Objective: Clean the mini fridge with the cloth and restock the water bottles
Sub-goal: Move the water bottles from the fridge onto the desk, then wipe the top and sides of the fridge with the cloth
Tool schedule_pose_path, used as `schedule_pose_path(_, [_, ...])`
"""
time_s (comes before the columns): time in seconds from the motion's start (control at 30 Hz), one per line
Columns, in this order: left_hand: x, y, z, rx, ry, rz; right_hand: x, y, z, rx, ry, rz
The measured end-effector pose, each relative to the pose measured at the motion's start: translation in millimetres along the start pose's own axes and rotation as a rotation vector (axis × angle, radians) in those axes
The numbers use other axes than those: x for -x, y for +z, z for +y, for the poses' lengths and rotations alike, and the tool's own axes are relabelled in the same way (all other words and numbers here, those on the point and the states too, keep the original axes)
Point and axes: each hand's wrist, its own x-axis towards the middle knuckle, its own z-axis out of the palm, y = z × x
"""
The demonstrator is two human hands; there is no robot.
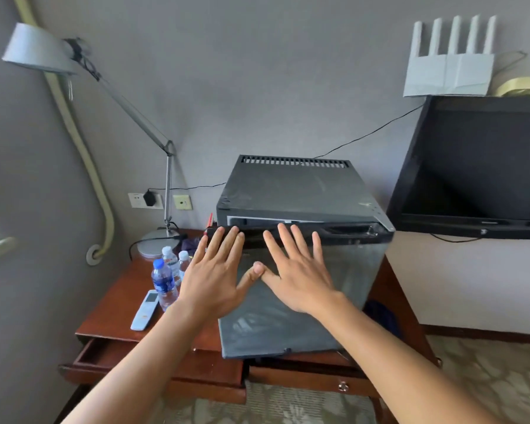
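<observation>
Against the closed door of the mini fridge both hands lie flat, fingers straight and spread, grasping nothing. On the left hand the fingertips reach the dark handle strip along the door's top edge; the right hand lies just beside it, and the two thumbs touch at their tips. Smears show on the glossy door and on the fridge's black top.

Under the fridge is a reddish wooden surface with two drawers in front: the left drawer stands pulled out, and the little of its inside that shows is bare wood; the right one is closed. Three water bottles stand clustered to the left of the fridge, a white remote control lying just in front of them. Behind them rests the round base of a silver desk lamp, whose arm leans up to the left. A television hangs on the grey wall at right, with a white router above it. Patterned carpet covers the floor.
</observation>
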Motion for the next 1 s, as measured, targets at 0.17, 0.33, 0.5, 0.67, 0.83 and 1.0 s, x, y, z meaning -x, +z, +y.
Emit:
schedule_pose_path(0.17, [-41.9,24.7,-32.4,0.033,0.104,0.043,-34.1,16.3,-2.2,0.021,0.049,0.092])
schedule_pose_path(0.33, [-40.9,42.6,-26.7,0.075,0.115,0.13,-31.7,24.1,7.3,-0.005,-0.009,0.171])
schedule_pose_path(0.5, [-11.2,70.3,20.1,0.157,0.177,0.084,17.4,51.4,34.8,-0.028,0.006,0.312])
schedule_pose_path(0.67, [19.6,119.4,86.5,0.181,0.297,-0.069,79.1,95.1,91.1,-0.005,0.141,0.306])
schedule_pose_path(0.83, [33.1,175.8,167.8,0.166,0.313,-0.211,128.7,153.4,174.9,-0.028,0.273,0.201])
schedule_pose_path(1.0, [40.3,224.5,238.8,0.12,0.201,-0.33,138.7,214.6,270.7,-0.074,0.349,-0.062])
